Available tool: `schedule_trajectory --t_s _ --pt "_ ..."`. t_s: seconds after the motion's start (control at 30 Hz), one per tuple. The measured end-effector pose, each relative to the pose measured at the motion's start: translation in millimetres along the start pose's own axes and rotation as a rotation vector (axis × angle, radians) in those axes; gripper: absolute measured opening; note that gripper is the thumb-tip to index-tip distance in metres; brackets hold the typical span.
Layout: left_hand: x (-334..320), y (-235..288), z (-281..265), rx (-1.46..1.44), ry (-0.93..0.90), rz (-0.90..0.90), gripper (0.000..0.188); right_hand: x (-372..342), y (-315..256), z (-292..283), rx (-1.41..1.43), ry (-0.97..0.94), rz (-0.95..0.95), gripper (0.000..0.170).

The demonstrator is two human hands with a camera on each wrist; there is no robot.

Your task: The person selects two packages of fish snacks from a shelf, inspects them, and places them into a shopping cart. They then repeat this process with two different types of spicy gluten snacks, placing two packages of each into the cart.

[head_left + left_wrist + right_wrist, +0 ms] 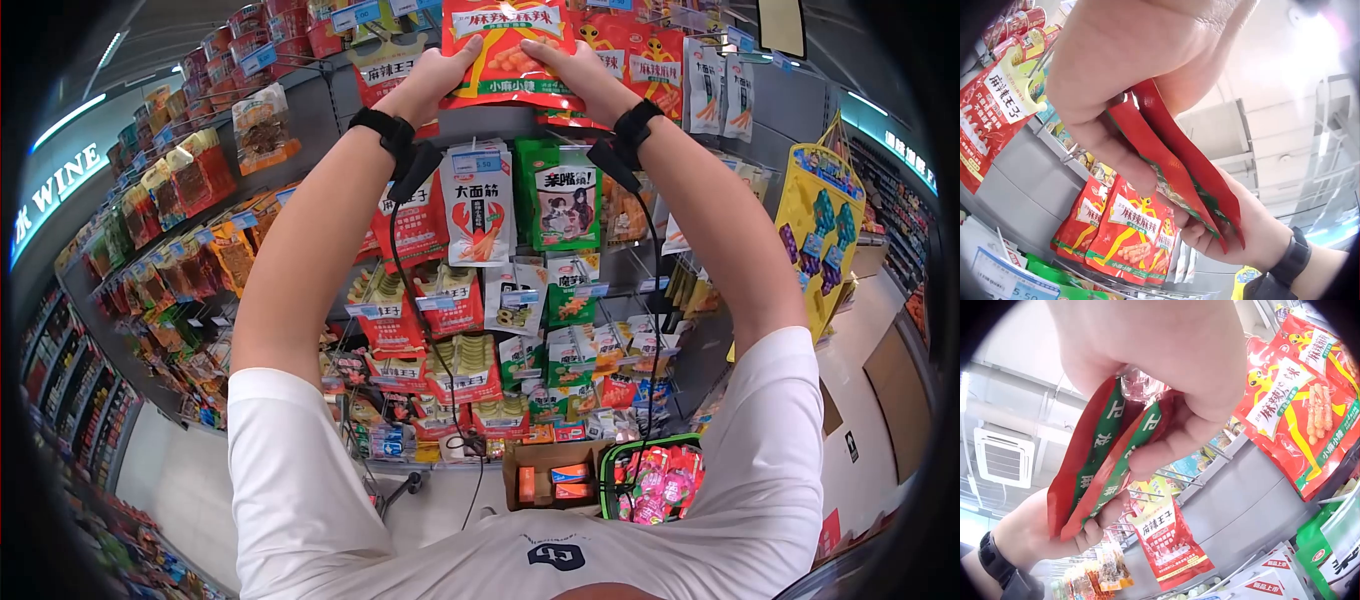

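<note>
At the top of the head view both hands hold up a red snack bag (512, 65) with a yellow figure and a green lower band. My left hand (432, 82) pinches its left edge, thumb on the front, and my right hand (592, 80) pinches the right edge likewise. The wrist views look up at the bottom edges, where a second red packet (1085, 469) lies behind the first in the same grip. Beyond the fingers, matching red bags (1127, 234) hang on the rack.
White-and-red packs (480, 215) and green packs (565, 205) hang below the hands, above several more rows. Near the floor are a cardboard box (515, 455) and a green-rimmed basket (608, 470) of pink packets. A yellow display (800, 190) hangs at the right.
</note>
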State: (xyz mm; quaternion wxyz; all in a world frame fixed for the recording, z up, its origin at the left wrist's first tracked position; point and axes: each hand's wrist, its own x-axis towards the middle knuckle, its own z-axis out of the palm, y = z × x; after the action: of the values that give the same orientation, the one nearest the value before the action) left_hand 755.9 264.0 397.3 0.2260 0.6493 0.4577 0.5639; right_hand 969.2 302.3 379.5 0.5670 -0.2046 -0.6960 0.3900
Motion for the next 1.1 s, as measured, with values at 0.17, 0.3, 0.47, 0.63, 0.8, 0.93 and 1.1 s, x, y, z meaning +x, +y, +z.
schedule_trajectory --t_s 0.17,0.3,0.47,0.63,0.8,0.93,1.1 --pt "-30 19 8 0.025 0.004 0.019 0.070 -19 -5 -7 0.019 -0.010 -0.063 0.076" --pt "-63 12 22 -0.117 -0.025 0.027 0.066 -62 -7 -8 0.110 -0.022 -0.043 0.077" --pt "-160 -38 53 -0.853 -0.271 0.020 0.047 -150 46 -12 0.207 0.047 -0.229 0.047" --pt "-275 -127 113 -0.884 -0.096 -0.090 0.048 -280 97 -6 0.123 0.122 -0.043 0.045" --pt "-336 -192 143 -0.665 0.053 -0.217 0.050 -355 158 -1 0.223 0.189 0.196 0.045" --pt "-369 -220 143 -0.647 0.169 -0.328 0.046 -387 190 -27 0.217 0.297 0.263 0.045" --pt "-384 -229 120 -0.568 0.192 -0.330 0.046 -412 187 -85 0.024 0.454 0.266 0.047"
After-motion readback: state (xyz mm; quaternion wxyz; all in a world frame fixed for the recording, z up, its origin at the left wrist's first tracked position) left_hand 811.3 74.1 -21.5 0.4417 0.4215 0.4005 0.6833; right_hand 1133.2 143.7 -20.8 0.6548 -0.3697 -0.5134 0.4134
